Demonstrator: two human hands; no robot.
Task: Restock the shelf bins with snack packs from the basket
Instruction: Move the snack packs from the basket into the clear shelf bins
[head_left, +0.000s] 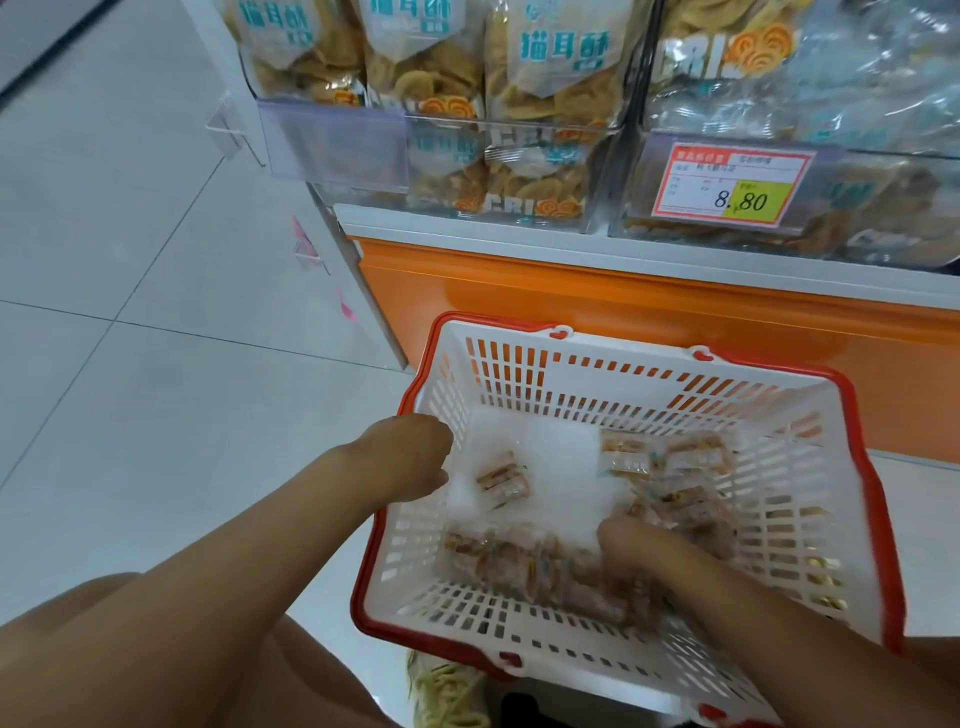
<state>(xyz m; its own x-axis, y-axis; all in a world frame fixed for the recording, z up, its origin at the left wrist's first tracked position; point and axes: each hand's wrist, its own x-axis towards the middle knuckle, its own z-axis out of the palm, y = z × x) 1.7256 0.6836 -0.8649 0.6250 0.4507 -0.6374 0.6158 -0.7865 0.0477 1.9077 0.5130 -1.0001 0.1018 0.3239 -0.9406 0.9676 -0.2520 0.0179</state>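
A white basket with a red rim (644, 345) stands on the floor below the shelf. Several small clear snack packs lie inside it: one lone pack (503, 479) near the middle, a heap (524, 564) along the near wall and more packs (670, 467) at the right. My left hand (413, 457) is over the basket's left rim, fingers curled down and hidden from view. My right hand (641, 545) reaches into the basket, its fingers curled into the packs at the right. Clear shelf bins (524, 171) above hold large bags of crisps.
A price tag reading 8.80 (730, 182) hangs on the right bin. An orange shelf base (649, 306) runs behind the basket. Pale tiled floor (130, 322) spreads to the left. A shoe (447, 691) shows under the basket's near edge.
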